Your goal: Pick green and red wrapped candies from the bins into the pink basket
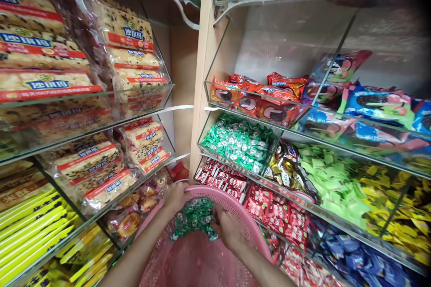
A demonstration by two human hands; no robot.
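Note:
A pink plastic basket (247, 204) with a perforated wall is in front of me, tilted so that I look into it. My left hand (177, 197) is closed over its far left rim. Inside, a heap of small green-wrapped candies (195, 217) lies against the far wall. My right hand (229, 228) reaches into the basket at the right side of this heap, its fingers curled against the candies and partly hidden by them. Just beyond the rim, a clear shelf bin holds many more green-wrapped candies (237, 141).
Clear-fronted shelves stand on both sides, meeting at a wooden post (202, 63). Packaged pastries (129, 36) fill the left shelves, above yellow packs (37, 228). On the right are red packs (259, 94), light green candies (336, 184), red-wrapped packets (276, 215) and blue ones (367, 255).

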